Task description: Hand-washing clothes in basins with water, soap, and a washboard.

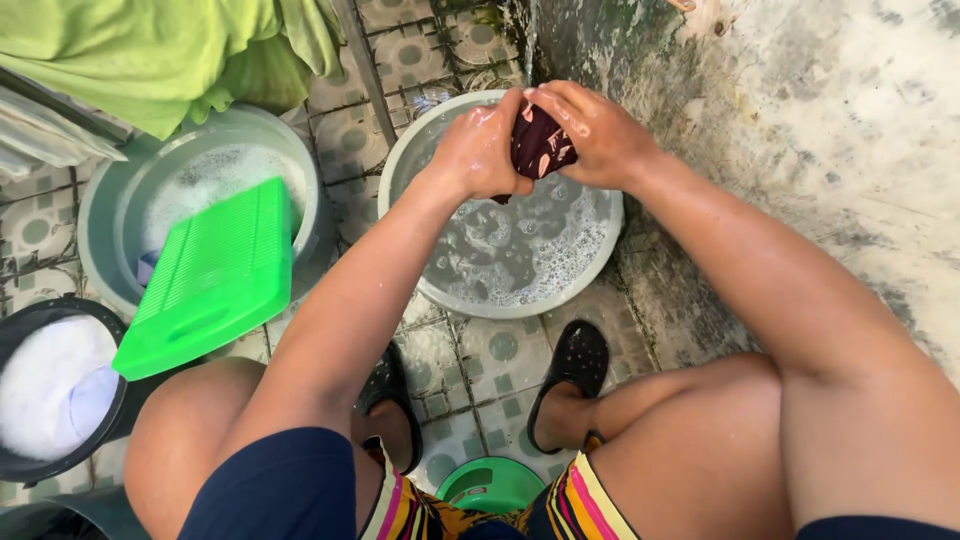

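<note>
Patterned tile floor point(500, 352), stained concrete wall point(820, 130), soapy basin point(520, 270) w/ suds.

Bright even daylight, soft shadows, sharp focus, wide-angle edges

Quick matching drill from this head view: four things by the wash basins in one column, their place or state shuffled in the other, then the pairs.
1 dark red cloth
2 green washboard
3 grey basin
4 black bucket

a leaning in the bluish tub
b holds soapy water
c squeezed by left hand and right hand
d at the left edge, white stuff inside

Pairs: 1-c, 2-a, 3-b, 4-d
</note>
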